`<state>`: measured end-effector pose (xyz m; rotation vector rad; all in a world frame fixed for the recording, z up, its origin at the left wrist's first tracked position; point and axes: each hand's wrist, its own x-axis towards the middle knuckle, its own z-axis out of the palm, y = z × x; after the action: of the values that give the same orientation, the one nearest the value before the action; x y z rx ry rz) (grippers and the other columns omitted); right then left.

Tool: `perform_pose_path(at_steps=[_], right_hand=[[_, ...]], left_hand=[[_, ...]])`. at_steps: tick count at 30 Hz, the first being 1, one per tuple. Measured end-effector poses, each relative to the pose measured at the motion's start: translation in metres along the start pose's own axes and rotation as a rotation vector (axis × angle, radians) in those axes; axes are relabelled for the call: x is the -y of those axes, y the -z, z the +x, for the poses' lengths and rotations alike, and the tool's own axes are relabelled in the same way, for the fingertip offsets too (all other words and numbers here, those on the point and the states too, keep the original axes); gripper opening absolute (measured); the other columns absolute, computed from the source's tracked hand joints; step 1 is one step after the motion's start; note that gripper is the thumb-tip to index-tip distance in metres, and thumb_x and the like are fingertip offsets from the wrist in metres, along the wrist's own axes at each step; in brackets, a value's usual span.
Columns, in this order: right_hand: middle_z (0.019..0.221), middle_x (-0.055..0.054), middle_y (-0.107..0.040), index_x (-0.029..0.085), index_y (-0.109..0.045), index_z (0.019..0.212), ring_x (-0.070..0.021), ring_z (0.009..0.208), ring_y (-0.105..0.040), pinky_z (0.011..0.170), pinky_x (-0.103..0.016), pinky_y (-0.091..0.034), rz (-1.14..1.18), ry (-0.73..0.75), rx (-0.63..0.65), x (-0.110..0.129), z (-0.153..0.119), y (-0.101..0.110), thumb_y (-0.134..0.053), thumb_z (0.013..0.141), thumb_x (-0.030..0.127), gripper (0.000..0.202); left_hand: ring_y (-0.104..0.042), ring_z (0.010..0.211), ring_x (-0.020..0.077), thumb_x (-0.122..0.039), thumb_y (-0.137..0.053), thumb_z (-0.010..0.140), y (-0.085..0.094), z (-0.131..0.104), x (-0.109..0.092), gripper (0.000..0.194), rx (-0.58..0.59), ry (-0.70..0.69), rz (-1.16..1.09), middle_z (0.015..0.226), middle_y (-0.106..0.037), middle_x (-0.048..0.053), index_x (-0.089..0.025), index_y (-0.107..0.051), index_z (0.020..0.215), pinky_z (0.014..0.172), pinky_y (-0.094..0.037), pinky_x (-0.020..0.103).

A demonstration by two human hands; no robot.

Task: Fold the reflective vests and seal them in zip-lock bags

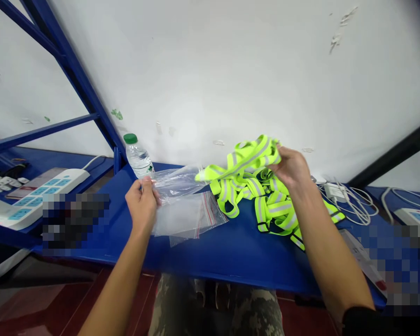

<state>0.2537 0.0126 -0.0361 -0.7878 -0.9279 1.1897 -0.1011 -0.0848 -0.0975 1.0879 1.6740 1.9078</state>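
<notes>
My left hand (142, 200) pinches the end of a clear plastic bag (178, 182), held above the blue table. In my right hand (291, 167) is a bundled neon-yellow reflective strap (250, 156) with grey stripes; its left end meets the bag's right end, and I cannot tell whether it is inside. Beneath the held bag lies a stack of clear zip bags (182, 214) with red seal lines. More reflective straps (278, 210) with black buckles lie in a heap under and beside my right hand.
A water bottle (139, 156) with a green cap stands at the back left by the blue frame. A white power strip (45, 196) lies further left. White cables and a charger (336, 191) sit at the right. The blue tabletop (210, 256) ends just before my knees; a white wall stands behind.
</notes>
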Motion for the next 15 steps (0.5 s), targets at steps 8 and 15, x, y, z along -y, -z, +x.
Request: perform_pose_path(at_steps=[8, 15], right_hand=[[0.086, -0.002, -0.064, 0.020, -0.058, 0.084, -0.0200, 0.086, -0.064, 0.082, -0.044, -0.057, -0.488, 0.382, -0.263, 0.008, -0.007, 0.014, -0.062, 0.081, 0.038, 0.019], [0.153, -0.013, -0.039, 0.026, -0.059, 0.127, -0.0398, 0.146, -0.024, 0.112, -0.067, -0.023, -1.516, 0.480, 0.542, -0.054, -0.074, -0.022, -0.058, 0.086, 0.058, 0.052]], left_hand=[[-0.041, 0.134, 0.0388, -0.043, -0.067, 0.080, 0.025, -0.031, -0.015, 0.073, 0.045, -0.466, 0.849, 0.139, -0.048, 0.023, -0.011, -0.042, 0.141, 0.109, -0.033, 0.058], [-0.026, 0.145, 0.0397, -0.050, -0.039, 0.096, -0.014, -0.059, 0.009, 0.055, 0.923, -0.624, 1.106, 0.155, -0.039, 0.011, -0.031, -0.042, 0.147, 0.112, -0.014, 0.070]])
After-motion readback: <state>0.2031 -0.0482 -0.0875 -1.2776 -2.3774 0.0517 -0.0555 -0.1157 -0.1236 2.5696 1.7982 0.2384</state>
